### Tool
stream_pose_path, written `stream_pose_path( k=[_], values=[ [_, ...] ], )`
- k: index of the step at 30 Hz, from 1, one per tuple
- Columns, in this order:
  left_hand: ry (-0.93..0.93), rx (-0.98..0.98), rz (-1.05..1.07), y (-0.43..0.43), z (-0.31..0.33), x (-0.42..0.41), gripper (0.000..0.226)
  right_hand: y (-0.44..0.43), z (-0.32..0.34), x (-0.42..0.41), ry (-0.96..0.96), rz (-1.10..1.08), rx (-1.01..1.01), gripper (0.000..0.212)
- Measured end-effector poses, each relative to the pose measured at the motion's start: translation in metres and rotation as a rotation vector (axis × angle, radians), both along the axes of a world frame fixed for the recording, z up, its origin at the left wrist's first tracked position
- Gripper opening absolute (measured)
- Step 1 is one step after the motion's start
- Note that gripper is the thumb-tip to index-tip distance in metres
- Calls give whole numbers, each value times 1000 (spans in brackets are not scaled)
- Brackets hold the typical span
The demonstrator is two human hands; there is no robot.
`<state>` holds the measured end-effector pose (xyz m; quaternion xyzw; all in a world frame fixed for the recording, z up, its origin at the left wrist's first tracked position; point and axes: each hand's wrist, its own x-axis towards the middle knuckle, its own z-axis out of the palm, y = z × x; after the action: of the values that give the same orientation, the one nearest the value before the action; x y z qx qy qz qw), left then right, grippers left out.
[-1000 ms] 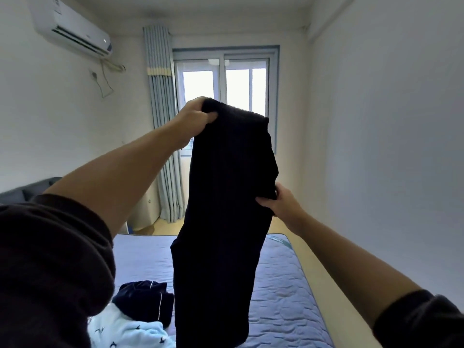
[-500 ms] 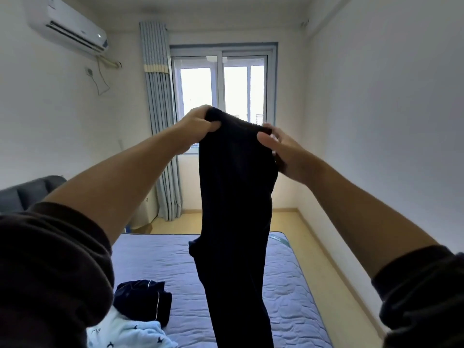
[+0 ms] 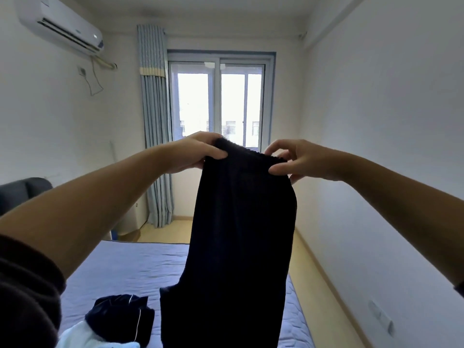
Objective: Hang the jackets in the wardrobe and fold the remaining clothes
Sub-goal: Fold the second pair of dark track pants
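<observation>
Both arms are stretched out in front at about window height, holding up a pair of dark pants [image 3: 241, 234] by the gathered top edge. The left hand [image 3: 200, 153] grips the left corner of that edge, thumb across the front and the other fingers curled behind the fabric. The right hand [image 3: 298, 159] pinches the right corner between thumb and fingers, with the index finger arched above it. The hands sit near each other, so the top edge is bunched up rather than pulled flat.

The pants hang straight down over the bed [image 3: 140, 267], which has a lavender quilted cover. The lower part of the pants runs out of the bottom of the shot, so I can't tell if it touches the bed.

On the bed, down at the lower left, there's a crumpled dark navy garment [image 3: 120, 315] with thin white piping. It lies partly on top of a pale blue garment [image 3: 82, 337] at the very bottom edge.

Room stuff: window [image 3: 218, 104] straight ahead, a blue-grey curtain [image 3: 153, 121] bunched just to its left, an air conditioner [image 3: 60, 23] high on the left wall, a grey headboard [image 3: 22, 192] poking in at far left, and a wall socket [image 3: 381, 315] low on the right wall.
</observation>
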<state>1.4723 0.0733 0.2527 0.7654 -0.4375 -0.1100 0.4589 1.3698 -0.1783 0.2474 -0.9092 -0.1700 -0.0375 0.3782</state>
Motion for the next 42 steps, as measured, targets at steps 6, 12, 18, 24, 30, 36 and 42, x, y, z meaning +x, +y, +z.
stream_pose_path(
  k=[6, 12, 18, 24, 30, 36, 42],
  values=[
    [11, 279, 37, -37, -22, 47, 16, -36, -17, 59, 283, 29, -117, 27],
    [-521, 642, 487, -119, -44, 138, 22, -50, -60, 198, -134, -383, -563, 21],
    [-835, 275, 780, -157, 29, 185, 23, -79, 14, 256, -728, -621, -475, 13],
    [-931, 180, 734, -153, 42, 174, 20, -87, 40, 235, -869, -625, -548, 14],
    [-766, 216, 518, -141, -90, 141, 13, -79, -87, 177, -648, -622, -534, 14],
    [-572, 340, 374, -102, -268, 69, 12, -35, -267, 82, -222, -560, -593, 10],
    [-485, 551, 213, -35, -365, -14, 16, 33, -371, -9, 39, -452, -591, 11]
  ],
)
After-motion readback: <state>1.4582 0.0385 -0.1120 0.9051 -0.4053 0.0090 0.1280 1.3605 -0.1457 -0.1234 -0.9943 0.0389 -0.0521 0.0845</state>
